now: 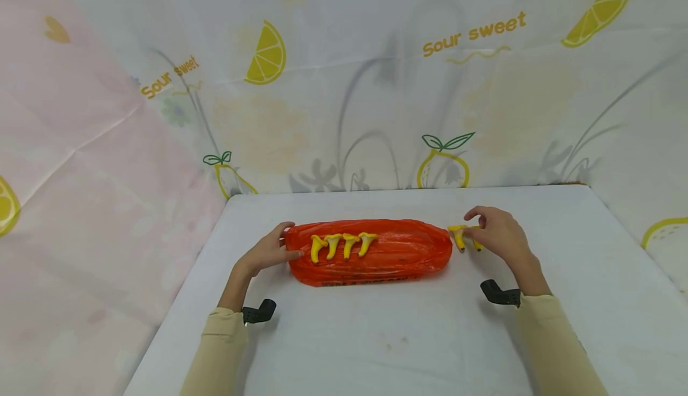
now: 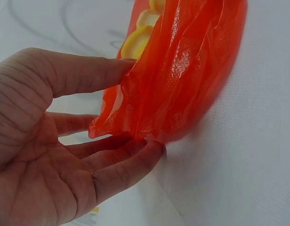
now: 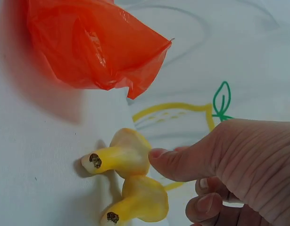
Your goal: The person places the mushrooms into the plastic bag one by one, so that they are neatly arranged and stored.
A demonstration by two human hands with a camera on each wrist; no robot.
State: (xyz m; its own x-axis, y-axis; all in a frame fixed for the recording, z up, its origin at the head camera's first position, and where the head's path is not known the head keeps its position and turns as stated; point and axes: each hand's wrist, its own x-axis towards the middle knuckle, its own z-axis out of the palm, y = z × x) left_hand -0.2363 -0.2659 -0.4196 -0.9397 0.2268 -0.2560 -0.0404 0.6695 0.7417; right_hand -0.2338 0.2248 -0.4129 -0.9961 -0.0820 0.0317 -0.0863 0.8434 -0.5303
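Observation:
A long red plastic bag lies across the white table, with several yellow trumpet-shaped mushrooms in a row on its left half. At the bag's left end my left hand holds it, thumb on top and fingers beneath the crumpled edge. Just past the right end, two more such mushrooms stand side by side, one nearer the bag and one farther from it; their stem ends are dark. My right hand is over this pair, its thumb tip at the nearer mushroom's cap and its other fingers loosely bent.
The white table runs up to a backdrop cloth printed with lemons and lettering. Black wrist-worn devices sit on both forearms, beneath which the beige sleeves reach over the near part of the table.

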